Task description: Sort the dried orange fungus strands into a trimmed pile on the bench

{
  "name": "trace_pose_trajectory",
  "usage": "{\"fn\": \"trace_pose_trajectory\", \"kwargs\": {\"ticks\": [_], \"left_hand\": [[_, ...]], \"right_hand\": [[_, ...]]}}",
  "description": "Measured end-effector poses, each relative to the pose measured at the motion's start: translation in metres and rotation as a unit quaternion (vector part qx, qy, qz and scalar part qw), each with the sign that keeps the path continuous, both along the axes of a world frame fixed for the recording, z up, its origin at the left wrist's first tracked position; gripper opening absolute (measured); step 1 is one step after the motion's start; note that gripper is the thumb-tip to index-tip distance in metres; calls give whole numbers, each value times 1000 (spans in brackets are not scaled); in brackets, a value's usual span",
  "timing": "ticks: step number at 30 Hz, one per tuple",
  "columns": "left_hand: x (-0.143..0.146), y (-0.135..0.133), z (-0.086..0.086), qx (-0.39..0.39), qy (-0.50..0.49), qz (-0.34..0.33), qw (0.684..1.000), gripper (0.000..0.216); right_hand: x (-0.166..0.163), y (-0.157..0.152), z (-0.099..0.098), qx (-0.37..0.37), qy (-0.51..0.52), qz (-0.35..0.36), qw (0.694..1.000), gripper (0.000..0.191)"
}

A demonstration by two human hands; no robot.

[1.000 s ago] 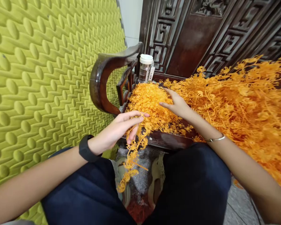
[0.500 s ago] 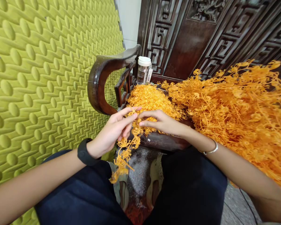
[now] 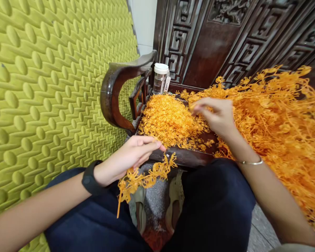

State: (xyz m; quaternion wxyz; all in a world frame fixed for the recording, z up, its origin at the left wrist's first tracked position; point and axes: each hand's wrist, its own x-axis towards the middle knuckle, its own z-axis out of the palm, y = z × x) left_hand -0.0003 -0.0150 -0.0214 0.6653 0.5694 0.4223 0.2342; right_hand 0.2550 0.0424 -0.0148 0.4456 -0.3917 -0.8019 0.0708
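Observation:
My left hand [image 3: 138,152], with a black band at its wrist, pinches an orange plastic-looking sprig [image 3: 149,178] that dangles over my lap. A bare orange stem end sticks out at the sprig's lower left. My right hand [image 3: 216,113], blurred by motion, hovers at the right side of a heap of small orange pieces [image 3: 165,119] on the dark wooden seat [image 3: 186,157]. Its thumb and fingertips are closed together; some orange shows at them, but whether it is held or lies behind is unclear.
A large bundle of orange sprigs [image 3: 275,136] lies at the right. A white-lidded clear jar [image 3: 161,75] stands at the back beside a curved wooden armrest [image 3: 107,94]. Left is a yellow-green textured panel [image 3: 55,87]; behind rises a carved wooden backrest [image 3: 210,52].
My right hand has left the left hand and moved right and up to the heap's right edge. My left hand has lowered slightly, and the hanging sprig has swung into a more sideways position.

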Motion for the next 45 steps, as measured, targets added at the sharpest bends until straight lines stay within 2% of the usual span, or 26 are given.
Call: {"fn": "trace_pose_trajectory", "kwargs": {"ticks": [2,3,5,8,12,14,16,18,19,21,24,26,29,33,36,39,42,45], "left_hand": [[-4,-5,1,-5,-12,18,1000,28],[-6,-6,1,-6,-23,23,999,28],[-8,-8,1,-15,-47,23,999,30],[-5,-6,-3,-27,-65,24,997,34],[2,-3,-9,-40,-79,15,996,40],[5,-2,-11,-49,-85,16,995,41],[7,-1,-12,-52,-97,21,994,42],[8,0,-12,-61,-117,23,991,44],[9,1,-12,-70,-128,21,989,44],[9,1,-12,-88,-148,19,985,44],[9,2,-12,-105,-179,25,978,45],[9,3,-12,-119,-199,29,972,48],[10,3,-12,-127,-221,22,967,49],[13,1,-15,-96,-230,29,968,45],[16,-1,-19,-97,-237,38,966,40],[17,-2,-23,-99,-255,22,962,32],[13,-1,-25,-96,-240,9,966,30],[7,0,-23,-84,-160,14,983,36]], "right_hand": [[22,10,-3,38,149,-111,982,16],[29,14,-5,50,199,-142,968,15],[33,17,-5,67,247,-160,953,13],[18,10,-1,107,244,-149,952,15],[-1,2,4,204,227,-198,931,21],[0,6,0,191,183,-203,943,26],[5,15,-9,111,84,-180,974,39],[10,24,-20,-2,-33,-140,990,58],[11,26,-24,-48,-80,-119,988,60],[9,26,-28,-97,-132,-73,984,46],[-6,10,-17,-74,-134,-3,988,21],[-19,-6,-4,-44,-118,38,991,15],[-40,-31,10,-34,-126,122,984,15],[-61,-49,5,-38,-193,226,954,21],[-69,-48,-7,-16,-234,235,943,18],[-72,-43,-13,-26,-222,251,942,17],[-69,-42,-9,-63,-176,285,940,16],[-62,-43,0,-79,-124,258,955,13]]}}
